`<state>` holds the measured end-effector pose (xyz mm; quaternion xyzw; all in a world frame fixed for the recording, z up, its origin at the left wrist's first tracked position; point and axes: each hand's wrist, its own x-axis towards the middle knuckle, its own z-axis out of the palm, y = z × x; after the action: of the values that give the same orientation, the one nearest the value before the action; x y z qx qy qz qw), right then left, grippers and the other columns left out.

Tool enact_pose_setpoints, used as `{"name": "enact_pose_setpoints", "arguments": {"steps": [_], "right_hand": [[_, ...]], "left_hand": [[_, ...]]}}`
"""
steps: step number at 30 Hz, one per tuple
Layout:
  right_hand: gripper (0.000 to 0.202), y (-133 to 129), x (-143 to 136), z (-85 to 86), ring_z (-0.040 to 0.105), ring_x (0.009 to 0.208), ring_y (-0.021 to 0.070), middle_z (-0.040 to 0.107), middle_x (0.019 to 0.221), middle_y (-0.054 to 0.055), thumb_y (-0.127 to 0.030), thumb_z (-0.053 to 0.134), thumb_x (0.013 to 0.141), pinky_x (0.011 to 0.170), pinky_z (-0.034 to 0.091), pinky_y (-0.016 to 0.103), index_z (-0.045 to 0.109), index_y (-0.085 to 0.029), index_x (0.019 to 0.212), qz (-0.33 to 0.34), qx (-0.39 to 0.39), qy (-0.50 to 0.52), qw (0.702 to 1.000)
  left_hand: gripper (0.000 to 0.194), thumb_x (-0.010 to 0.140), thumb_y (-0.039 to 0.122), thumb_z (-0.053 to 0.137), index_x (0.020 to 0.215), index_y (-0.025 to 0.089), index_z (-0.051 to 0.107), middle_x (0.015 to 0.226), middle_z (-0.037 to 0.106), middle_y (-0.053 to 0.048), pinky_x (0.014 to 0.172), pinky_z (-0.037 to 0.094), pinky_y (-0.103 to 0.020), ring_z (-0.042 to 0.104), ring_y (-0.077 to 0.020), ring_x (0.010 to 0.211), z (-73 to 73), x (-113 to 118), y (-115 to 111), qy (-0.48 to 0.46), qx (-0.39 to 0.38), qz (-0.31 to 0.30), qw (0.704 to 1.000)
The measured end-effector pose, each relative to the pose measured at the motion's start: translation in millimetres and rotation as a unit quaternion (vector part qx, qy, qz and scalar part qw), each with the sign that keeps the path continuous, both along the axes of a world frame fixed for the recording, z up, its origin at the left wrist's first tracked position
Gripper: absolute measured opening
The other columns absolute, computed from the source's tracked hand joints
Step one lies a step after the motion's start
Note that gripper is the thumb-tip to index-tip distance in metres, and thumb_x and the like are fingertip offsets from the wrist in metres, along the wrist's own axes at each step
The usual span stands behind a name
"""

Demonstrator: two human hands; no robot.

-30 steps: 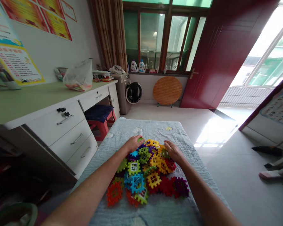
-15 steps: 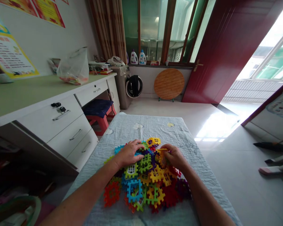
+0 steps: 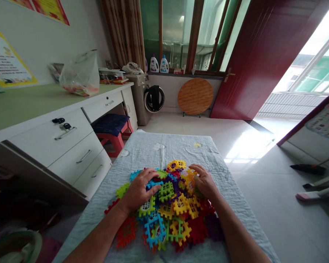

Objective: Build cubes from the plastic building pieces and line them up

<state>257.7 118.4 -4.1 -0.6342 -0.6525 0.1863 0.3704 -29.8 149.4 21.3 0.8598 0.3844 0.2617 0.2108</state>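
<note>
A heap of colourful plastic interlocking building pieces with notched edges lies on a cloth-covered table (image 3: 164,144). My left hand (image 3: 138,190) rests on the heap's left side, fingers spread over blue and green pieces, gripping none. On the right, my right hand (image 3: 207,184) has its fingers apart beside a yellow latticed piece (image 3: 190,181), which the fingertips seem to touch. Between the hands sits a green latticed piece (image 3: 166,192). Nearer to me are a blue square frame (image 3: 155,229) and an orange-red piece (image 3: 126,232). Another yellow piece (image 3: 176,165) tops the far edge.
At the left stands a desk (image 3: 38,106) with drawers and a plastic bag (image 3: 80,75) on top. A red stool (image 3: 112,133) is partly under it. Farther back are a washing machine (image 3: 139,98), a round wooden tabletop (image 3: 195,96) and a red door (image 3: 249,62).
My right hand has loosened its pinch on the yellow piece, and its fingers have spread. The left hand has shifted slightly left and nearer. The view has turned a little.
</note>
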Motion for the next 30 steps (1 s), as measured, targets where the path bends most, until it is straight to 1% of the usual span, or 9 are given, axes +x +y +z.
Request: {"name": "enact_pose_setpoints", "arguments": {"steps": [2, 8, 13, 16, 18, 20, 23, 27, 30], "right_hand": [[0.046, -1, 1, 1.6, 0.054, 0.113, 0.0220, 0.062, 0.121, 0.004, -0.016, 0.043, 0.070, 0.101, 0.037, 0.035, 0.065, -0.022, 0.110, 0.004, -0.033, 0.000, 0.999], [0.044, 2, 10, -2.2, 0.061, 0.093, 0.0224, 0.069, 0.101, 0.006, -0.022, 0.045, 0.073, 0.087, 0.045, 0.036, 0.063, -0.021, 0.113, -0.047, -0.080, 0.015, 0.996], [0.027, 2, 12, 0.8, 0.057, 0.101, 0.0237, 0.067, 0.105, 0.005, -0.026, 0.048, 0.076, 0.093, 0.040, 0.038, 0.068, -0.022, 0.094, 0.023, -0.068, -0.013, 0.997], [0.020, 0, 13, 5.5, 0.058, 0.097, 0.0225, 0.066, 0.106, 0.004, -0.027, 0.050, 0.077, 0.087, 0.042, 0.036, 0.066, -0.022, 0.088, 0.037, -0.091, -0.003, 0.995], [0.015, -2, 14, 7.8, 0.059, 0.093, 0.0204, 0.065, 0.108, 0.004, -0.027, 0.051, 0.077, 0.082, 0.044, 0.033, 0.063, -0.022, 0.084, 0.051, -0.108, 0.017, 0.993], [0.010, -3, 15, 9.6, 0.059, 0.087, 0.0181, 0.064, 0.107, 0.003, -0.026, 0.052, 0.076, 0.076, 0.044, 0.030, 0.061, -0.022, 0.080, 0.067, -0.119, 0.028, 0.990], [0.009, -2, 15, 13.2, 0.056, 0.079, 0.0166, 0.063, 0.095, 0.003, -0.026, 0.057, 0.072, 0.072, 0.043, 0.029, 0.059, -0.021, 0.079, 0.073, -0.132, -0.022, 0.988], [0.031, 4, 16, 19.7, 0.053, 0.082, 0.0181, 0.060, 0.093, 0.003, -0.027, 0.063, 0.067, 0.075, 0.042, 0.030, 0.060, -0.020, 0.097, 0.097, -0.156, -0.094, 0.978], [0.044, 10, 20, 22.6, 0.052, 0.088, 0.0200, 0.058, 0.097, 0.005, -0.028, 0.065, 0.065, 0.079, 0.041, 0.032, 0.061, -0.019, 0.107, 0.109, -0.171, -0.138, 0.969]], "left_hand": [[0.031, 0.085, 0.039, 0.055, 0.111, 0.023, 0.060, 0.124, 0.055, -0.008, 0.103, 0.038, -0.040, 0.049, -0.0244, 0.118, -0.4, -1, -1, -0.001, 0.001, 0.004, 1.000], [0.030, 0.085, 0.037, 0.055, 0.111, 0.023, 0.061, 0.126, 0.054, -0.008, 0.104, 0.037, -0.042, 0.047, -0.0251, 0.119, 4.2, 0, -6, -0.013, 0.033, 0.027, 0.999], [0.026, 0.086, 0.035, 0.053, 0.108, 0.023, 0.061, 0.123, 0.056, -0.007, 0.106, 0.034, -0.044, 0.048, -0.0244, 0.117, 14.1, 11, -14, 0.000, 0.039, 0.018, 0.999], [0.024, 0.086, 0.034, 0.053, 0.106, 0.023, 0.062, 0.123, 0.057, -0.007, 0.105, 0.035, -0.043, 0.049, -0.0242, 0.116, 19.6, 15, -13, 0.010, 0.039, 0.012, 0.999], [0.025, 0.085, 0.036, 0.055, 0.105, 0.023, 0.063, 0.122, 0.057, -0.008, 0.103, 0.037, -0.042, 0.049, -0.0248, 0.116, 19.7, 12, -5, 0.017, 0.035, 0.022, 0.999], [0.027, 0.084, 0.040, 0.056, 0.102, 0.022, 0.065, 0.121, 0.058, -0.008, 0.102, 0.038, -0.043, 0.049, -0.0258, 0.117, 15.2, 5, 8, 0.026, 0.021, 0.043, 0.999], [0.033, 0.085, 0.046, 0.052, 0.101, 0.020, 0.065, 0.121, 0.059, -0.009, 0.103, 0.038, -0.042, 0.050, -0.0262, 0.118, 1.3, -10, 30, 0.021, -0.017, 0.078, 0.997], [0.037, 0.087, 0.048, 0.046, 0.104, 0.020, 0.063, 0.114, 0.063, -0.007, 0.101, 0.040, -0.040, 0.055, -0.0241, 0.111, -15.9, -24, 43, -0.020, -0.076, 0.074, 0.994], [0.038, 0.087, 0.050, 0.046, 0.107, 0.021, 0.062, 0.112, 0.065, -0.006, 0.100, 0.041, -0.039, 0.057, -0.0238, 0.108, -18.8, -28, 42, -0.036, -0.118, 0.055, 0.991]]}}
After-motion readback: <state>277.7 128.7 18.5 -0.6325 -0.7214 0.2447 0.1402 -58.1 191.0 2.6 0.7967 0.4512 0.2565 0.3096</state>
